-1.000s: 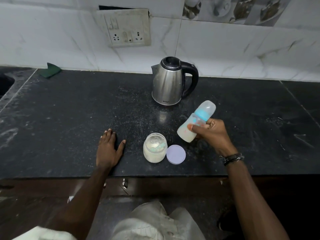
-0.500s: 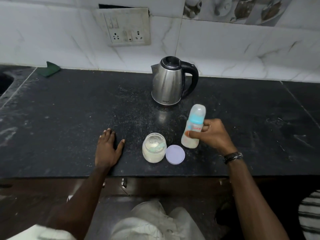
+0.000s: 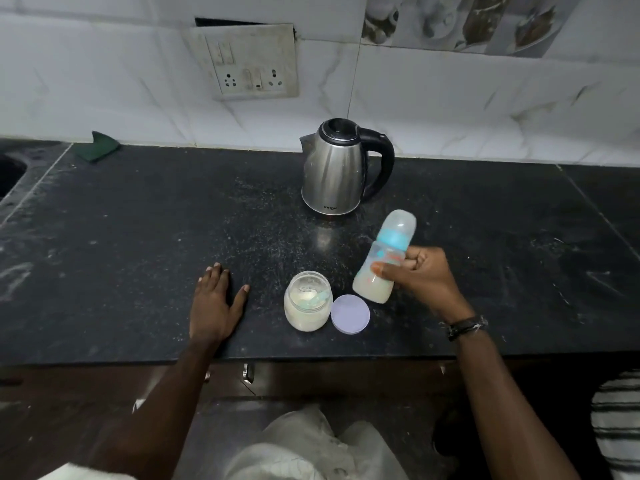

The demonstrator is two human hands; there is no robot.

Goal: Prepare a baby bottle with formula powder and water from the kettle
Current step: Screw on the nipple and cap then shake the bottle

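Note:
My right hand (image 3: 420, 279) grips a capped baby bottle (image 3: 382, 258) with a blue collar, tilted to the right above the counter; milky liquid fills its lower part. My left hand (image 3: 215, 306) lies flat, palm down, on the black counter (image 3: 138, 237), holding nothing. Between the hands stands an open glass jar of formula powder (image 3: 307, 301) with a pale scoop inside. Its lilac lid (image 3: 350, 313) rests flat just right of the jar. The steel kettle (image 3: 334, 168) with a black handle stands behind, lid closed.
A wall socket plate (image 3: 254, 62) is above the kettle. A green cloth (image 3: 102, 146) lies at the back left near a sink edge (image 3: 10, 171). The counter's front edge runs just below my left wrist. Striped fabric (image 3: 616, 427) shows at lower right.
The bottle went from tilted to upright near the counter, and now tilts to the right again in my right hand. My left hand stayed flat in place.

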